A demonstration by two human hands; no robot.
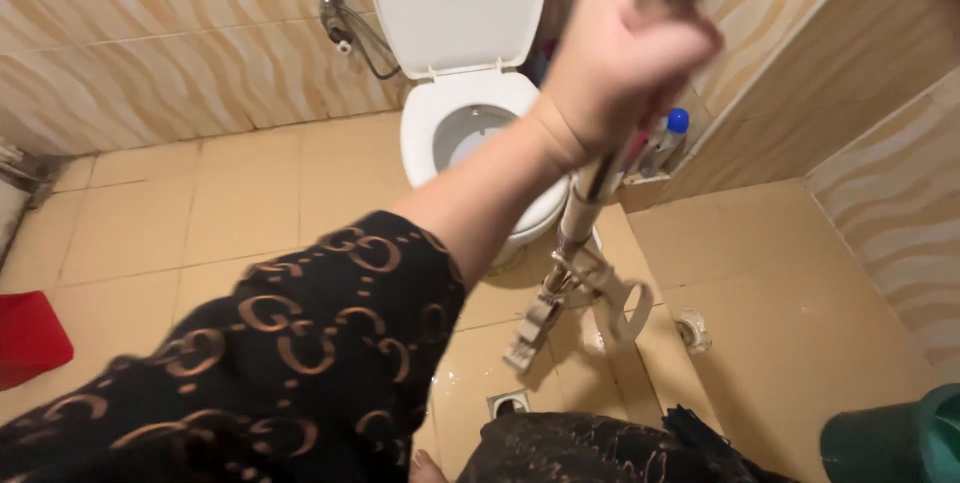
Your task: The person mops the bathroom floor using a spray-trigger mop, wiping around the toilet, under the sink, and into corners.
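Black fabric with a bronze ring pattern covers the sleeve [270,363] nearest the camera, and more dark patterned cloth [590,448] hangs at the bottom edge over the beige tiled floor [240,203]. From that sleeve the left hand [615,68] rises into the middle of the view, fisted tight around a long metal mop handle [600,178] that slants down to the floor. Low on the handle sits a pale plastic wringer bracket with a loop lever [585,293], hanging just above a wet patch of tile and one small square floor drain [508,403]; a second round drain fitting [692,328] lies to the right. One red plastic object [30,335] shows at the left edge, one dark green plastic bucket [895,443] in the lower right corner. Behind the arm, partly hidden by it, stands one white toilet [455,123] with its lid up. One bottle with a blue cap [668,138] stands beside it. A blurred shape at the top right corner may be the right hand; its grip cannot be told.
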